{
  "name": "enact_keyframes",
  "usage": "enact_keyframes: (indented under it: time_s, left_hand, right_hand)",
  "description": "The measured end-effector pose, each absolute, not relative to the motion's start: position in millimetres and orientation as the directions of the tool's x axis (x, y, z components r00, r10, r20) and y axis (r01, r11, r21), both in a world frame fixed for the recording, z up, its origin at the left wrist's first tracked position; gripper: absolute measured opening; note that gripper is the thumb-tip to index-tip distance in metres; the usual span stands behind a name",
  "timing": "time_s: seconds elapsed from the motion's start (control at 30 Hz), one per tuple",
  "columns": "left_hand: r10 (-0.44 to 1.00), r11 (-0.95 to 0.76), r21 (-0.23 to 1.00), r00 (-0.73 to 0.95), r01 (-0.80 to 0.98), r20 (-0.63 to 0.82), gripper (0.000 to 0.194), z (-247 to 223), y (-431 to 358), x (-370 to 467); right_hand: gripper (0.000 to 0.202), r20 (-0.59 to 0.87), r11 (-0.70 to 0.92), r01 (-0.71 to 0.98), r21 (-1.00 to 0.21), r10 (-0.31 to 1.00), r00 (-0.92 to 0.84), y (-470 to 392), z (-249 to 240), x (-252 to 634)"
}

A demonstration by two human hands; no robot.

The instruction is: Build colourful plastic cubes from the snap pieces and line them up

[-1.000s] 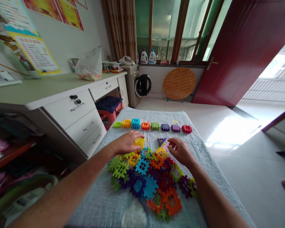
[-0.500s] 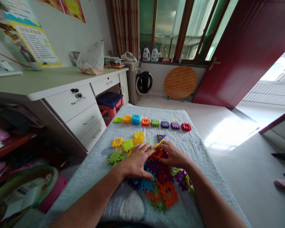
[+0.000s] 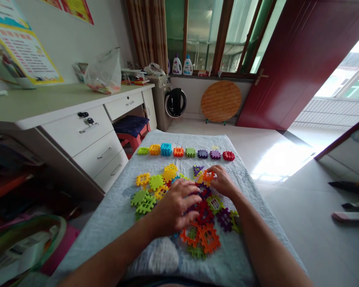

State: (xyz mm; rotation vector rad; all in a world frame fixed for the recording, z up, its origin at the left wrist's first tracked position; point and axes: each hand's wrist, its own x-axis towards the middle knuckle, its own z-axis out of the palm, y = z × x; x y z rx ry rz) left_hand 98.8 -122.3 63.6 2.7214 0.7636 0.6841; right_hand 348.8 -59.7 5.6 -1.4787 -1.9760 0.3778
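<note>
Colourful toothed plastic tiles lie in a loose pile on a cloth-covered table [image 3: 113,223]. My left hand [image 3: 178,207] rests over the middle of the pile, fingers apart, hiding some tiles. My right hand [image 3: 223,181] pinches an orange tile [image 3: 208,175] at the pile's far right. Beside it lies a purple triangular piece [image 3: 198,171]. Nearer me are an orange tile with a window [image 3: 209,238] and a dark purple tile [image 3: 224,219]. Green tiles [image 3: 146,204] and a yellow tile [image 3: 143,179] lie to the left. Beyond, small stacks stand in a row, including a blue stack [image 3: 166,149] and a red stack [image 3: 228,156].
A white desk [image 3: 66,107] with drawers stands at the left, a plastic bag [image 3: 104,73] on top. Below it is a stool [image 3: 131,126]. At the lower left is a basket [image 3: 61,235]. A round wooden board [image 3: 221,101] leans at the back wall.
My right hand has moved away from me with an orange tile, apart from my left hand. My left hand has shifted slightly, its fingers now over the pile's centre. The view has turned slightly right.
</note>
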Motion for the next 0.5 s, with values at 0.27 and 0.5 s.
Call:
enact_keyframes:
  time_s: [0.27, 0.5]
  left_hand:
    - [0.168, -0.971, 0.209, 0.956, 0.119, 0.239, 0.056, 46.2, -151.8, 123.5]
    - [0.231, -0.969, 0.150, 0.935, 0.196, 0.269, 0.033, 41.2, -142.3, 123.5]
  right_hand:
    - [0.032, 0.346, 0.333, 0.787, -0.519, 0.924, -0.163, -56.2, -4.0, 353.5]
    - [0.029, 0.332, 0.325, 0.795, -0.513, 0.929, -0.166, -58.7, 1.4, 351.8]
